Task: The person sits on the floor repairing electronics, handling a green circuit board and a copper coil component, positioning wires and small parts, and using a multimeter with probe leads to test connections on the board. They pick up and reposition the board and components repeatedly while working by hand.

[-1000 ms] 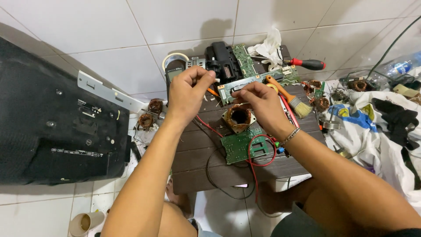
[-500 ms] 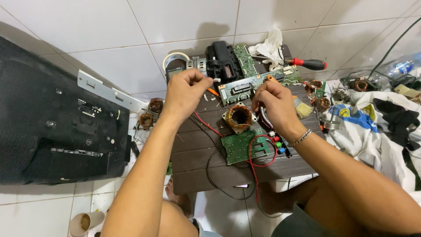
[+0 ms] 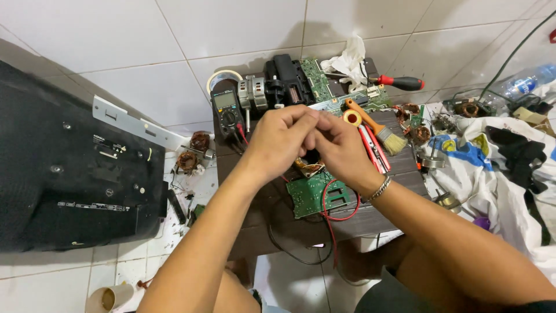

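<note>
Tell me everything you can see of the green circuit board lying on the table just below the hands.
The green circuit board lies flat on the dark wooden table, near its front edge, turned a little askew. It is roughly rectangular, with pale printed outlines and slots on its face. A red wire loops over its right part and runs down off the table. A copper-wound coil sits at its upper edge, partly hidden by the hands. The left hand and right hand meet above it; neither plainly touches it.
</note>
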